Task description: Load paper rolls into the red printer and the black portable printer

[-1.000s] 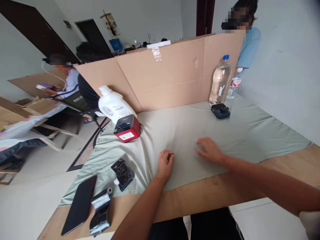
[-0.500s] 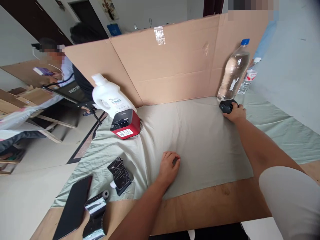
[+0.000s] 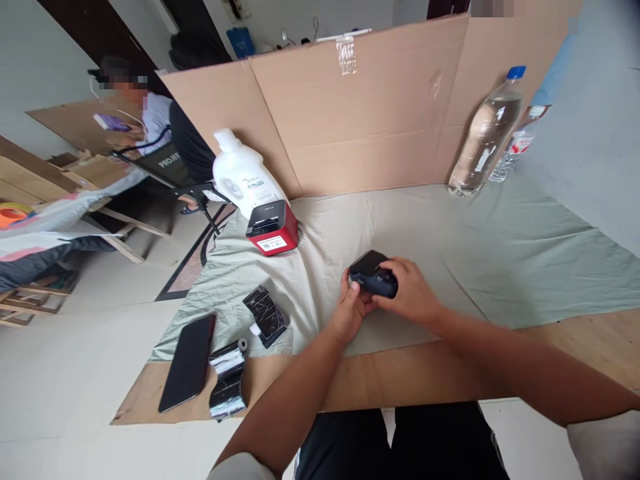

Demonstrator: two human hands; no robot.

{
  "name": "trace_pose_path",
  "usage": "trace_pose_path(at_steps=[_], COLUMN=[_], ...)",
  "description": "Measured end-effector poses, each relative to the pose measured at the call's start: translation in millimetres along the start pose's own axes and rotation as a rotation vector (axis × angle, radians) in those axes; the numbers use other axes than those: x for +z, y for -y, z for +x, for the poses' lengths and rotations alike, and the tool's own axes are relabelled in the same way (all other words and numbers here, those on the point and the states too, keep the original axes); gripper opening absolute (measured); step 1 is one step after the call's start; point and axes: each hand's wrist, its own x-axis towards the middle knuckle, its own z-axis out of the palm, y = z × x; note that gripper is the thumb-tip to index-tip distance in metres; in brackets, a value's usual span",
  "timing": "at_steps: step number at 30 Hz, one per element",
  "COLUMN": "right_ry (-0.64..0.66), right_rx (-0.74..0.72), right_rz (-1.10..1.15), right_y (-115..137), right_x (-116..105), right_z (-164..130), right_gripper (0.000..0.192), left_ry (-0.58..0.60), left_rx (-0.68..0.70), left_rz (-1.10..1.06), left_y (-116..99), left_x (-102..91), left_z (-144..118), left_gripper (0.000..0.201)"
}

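Observation:
A small dark blue device [image 3: 369, 269] sits low over the pale green cloth [image 3: 500, 247] near the table's front middle. My right hand [image 3: 410, 293] grips it from the right side and top. From the left, my left hand [image 3: 353, 308] holds its near corner with thumb and fingers. Both hands are closed around the device.
A red and black box-shaped device [image 3: 271, 228] and a white jug [image 3: 245, 175] stand at the left. A clear water bottle [image 3: 486, 135] stands by the cardboard screen [image 3: 360, 120]. A black phone [image 3: 189, 361] and two black wrapped rolls [image 3: 229, 377] lie front left. A person sits far left.
My right hand took the dark device from beside the water bottle and brought it to the front middle. My left hand came up and took hold of it too.

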Motion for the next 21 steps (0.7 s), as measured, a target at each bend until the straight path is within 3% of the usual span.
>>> trace_pose_path(at_steps=[2, 4, 7, 9, 11, 16, 21], right_ry=[0.018, 0.033, -0.036, -0.127, -0.121, 0.183, 0.215], right_rx=[-0.051, -0.105, -0.099, -0.005, 0.107, 0.202, 0.27], right_rz=[0.003, 0.05, 0.186, 0.298, 0.447, 0.765, 0.827], right_y=[22, 31, 28, 21, 14, 5, -4], right_x=[15, 20, 15, 11, 13, 30, 31], right_z=[-23, -36, -30, -17, -6, -5, -7], right_gripper=[0.072, 0.064, 0.037, 0.037, 0.054, 0.106, 0.115], left_ry=[-0.106, -0.19, -0.209, -0.175, -0.109, -0.018, -0.008], left_rx=[0.075, 0.159, 0.213, 0.217, 0.2, 0.149, 0.114], left_rz=[-0.015, 0.042, 0.087, 0.09, 0.112, 0.163, 0.135], left_y=[-4, -10, -16, -17, -14, -6, -10], left_x=[-1.8, -4.2, -5.8, -5.1, -4.2, -7.1, -13.1], left_z=[-1, -1, 0, 0, -1, 1, 9], left_gripper=[0.084, 0.09, 0.089, 0.089, 0.092, 0.095, 0.084])
